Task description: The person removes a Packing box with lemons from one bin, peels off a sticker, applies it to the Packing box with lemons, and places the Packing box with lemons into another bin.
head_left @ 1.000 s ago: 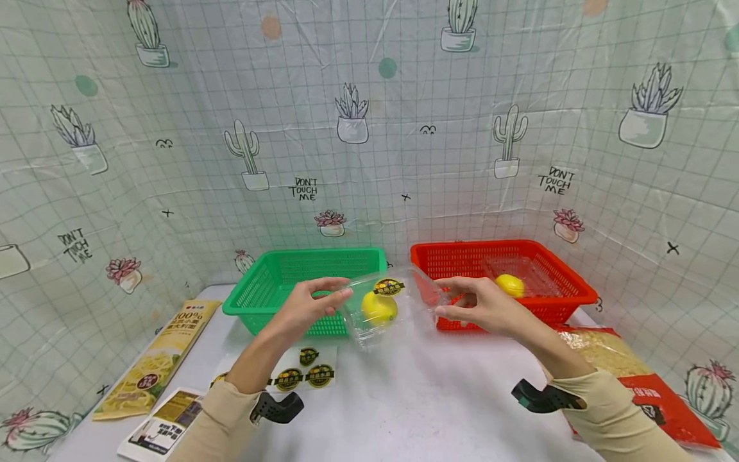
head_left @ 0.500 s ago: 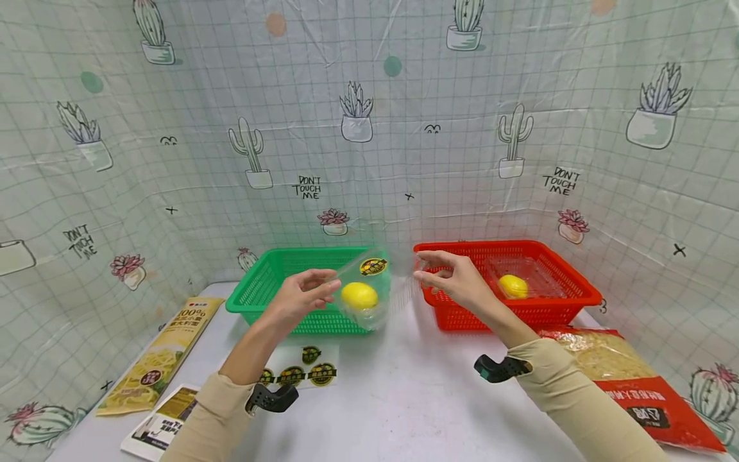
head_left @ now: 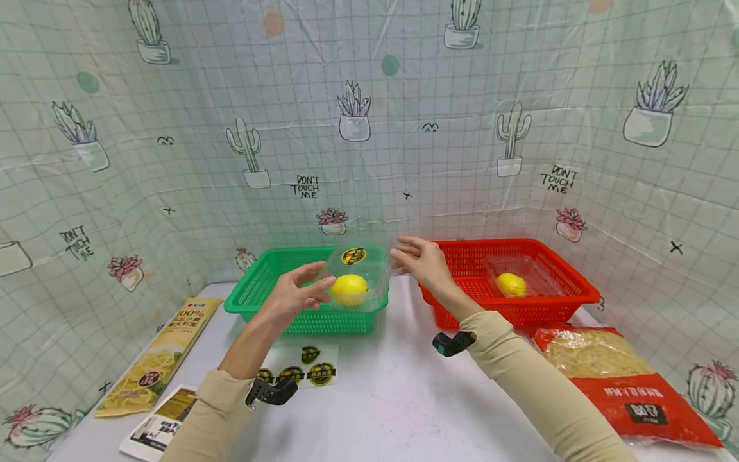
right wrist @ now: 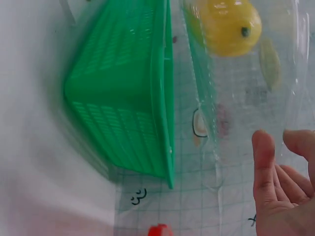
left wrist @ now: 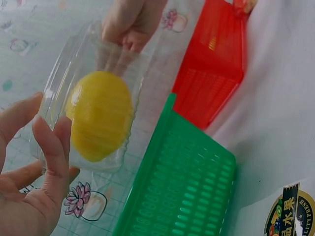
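A clear plastic clamshell box (head_left: 376, 273) with a yellow lemon (head_left: 349, 292) inside is held up over the green basket (head_left: 323, 325). A black-and-gold round sticker (head_left: 353, 256) is on its lid. My left hand (head_left: 293, 296) grips the box's left end with thumb and fingers. At the opposite end, my right hand (head_left: 426, 262) holds the edge between thumb and fingertips. In the left wrist view, the lemon (left wrist: 101, 115) shows large through the plastic, and the left fingers (left wrist: 54, 152) bend around the near end. The right wrist view shows the right fingertips at the box edge.
A red basket (head_left: 508, 316) at right contains another clear box with a lemon (head_left: 511, 284). A sticker sheet (head_left: 320, 359) lies before the green basket. Yellow noodle pack (head_left: 158, 359) and printed card (head_left: 156, 427) lie left; a red pasta bag (head_left: 629, 391) lies right.
Both hands have carried the box left and upward, from between the baskets to over the green one. The right hand has come nearer the left. The box's tilt has changed.
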`<state>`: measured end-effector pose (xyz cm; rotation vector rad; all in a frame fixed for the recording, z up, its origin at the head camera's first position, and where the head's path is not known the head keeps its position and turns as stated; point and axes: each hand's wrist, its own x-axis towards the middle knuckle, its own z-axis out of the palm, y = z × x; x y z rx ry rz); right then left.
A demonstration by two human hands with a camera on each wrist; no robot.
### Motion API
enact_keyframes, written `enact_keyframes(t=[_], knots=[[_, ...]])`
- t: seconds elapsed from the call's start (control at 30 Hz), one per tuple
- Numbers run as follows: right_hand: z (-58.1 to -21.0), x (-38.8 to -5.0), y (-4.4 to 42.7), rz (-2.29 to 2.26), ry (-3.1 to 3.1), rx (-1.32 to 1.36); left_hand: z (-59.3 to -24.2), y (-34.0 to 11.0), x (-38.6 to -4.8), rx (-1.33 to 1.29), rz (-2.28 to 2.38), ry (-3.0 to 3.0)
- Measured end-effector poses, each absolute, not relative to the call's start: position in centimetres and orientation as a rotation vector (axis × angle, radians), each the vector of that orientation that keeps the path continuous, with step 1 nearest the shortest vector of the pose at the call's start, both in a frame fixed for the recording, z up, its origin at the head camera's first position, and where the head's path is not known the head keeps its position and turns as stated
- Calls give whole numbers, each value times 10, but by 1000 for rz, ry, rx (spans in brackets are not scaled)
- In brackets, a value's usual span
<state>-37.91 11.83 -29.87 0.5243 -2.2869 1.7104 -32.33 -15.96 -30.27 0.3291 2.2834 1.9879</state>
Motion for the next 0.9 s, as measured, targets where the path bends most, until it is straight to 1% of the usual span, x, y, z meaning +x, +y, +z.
enact_keyframes(t=[0.17, 0.43, 0.73, 0.9], knots=[[-301, -388, 102, 1749, -2271, 454, -304, -159, -327, 295, 1998, 2314], [-308, -399, 82, 1640, -2410, 417, -307, -159, -341, 225, 2098, 2293], [-323, -410, 66, 1768, -2420, 354, -319, -157, -363, 94, 2083, 2307], [-328, -413, 66, 1540, -2595, 375, -320, -159, -375, 106, 1935, 2383]])
